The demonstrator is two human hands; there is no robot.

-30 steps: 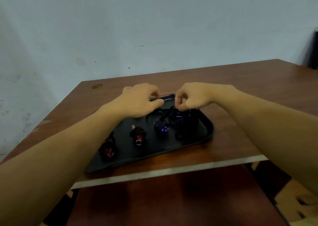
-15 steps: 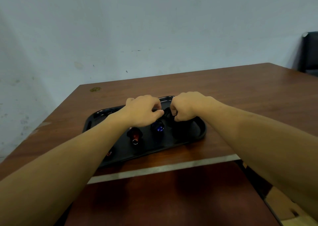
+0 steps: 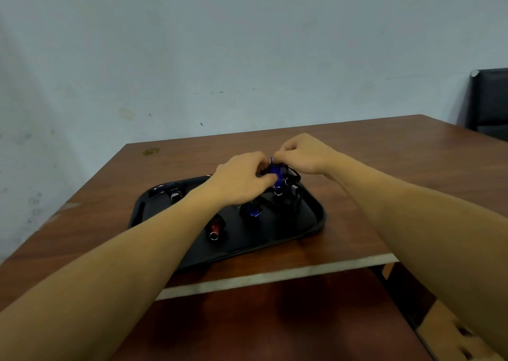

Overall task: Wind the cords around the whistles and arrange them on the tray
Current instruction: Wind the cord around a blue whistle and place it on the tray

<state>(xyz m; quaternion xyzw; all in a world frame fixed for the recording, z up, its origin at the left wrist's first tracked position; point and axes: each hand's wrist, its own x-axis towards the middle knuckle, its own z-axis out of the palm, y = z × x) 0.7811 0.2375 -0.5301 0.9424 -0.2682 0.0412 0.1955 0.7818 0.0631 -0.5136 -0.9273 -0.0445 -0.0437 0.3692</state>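
A black tray (image 3: 316, 224) lies on the brown table. Above its far right part, my left hand (image 3: 242, 179) and my right hand (image 3: 299, 153) together pinch a blue whistle (image 3: 275, 171) with black cord (image 3: 293, 174) and a metal ring (image 3: 278, 192) hanging from it. On the tray lie another blue whistle (image 3: 254, 211) wrapped in black cord and a red whistle (image 3: 215, 227) with a ring. My left forearm hides the tray's near left part. A small black item (image 3: 176, 194) sits at the tray's far left.
The brown table (image 3: 384, 168) ends in a pale near edge (image 3: 275, 276). Below it is a dark red surface (image 3: 261, 322). A black chair (image 3: 488, 102) stands at the far right by the wall. A small coin-like mark (image 3: 150, 151) is at the table's far left corner.
Both hands have lifted a blue whistle off the tray, and it now shows between the fingers with its ring dangling. The camera has tilted up, so the wall fills more of the view.
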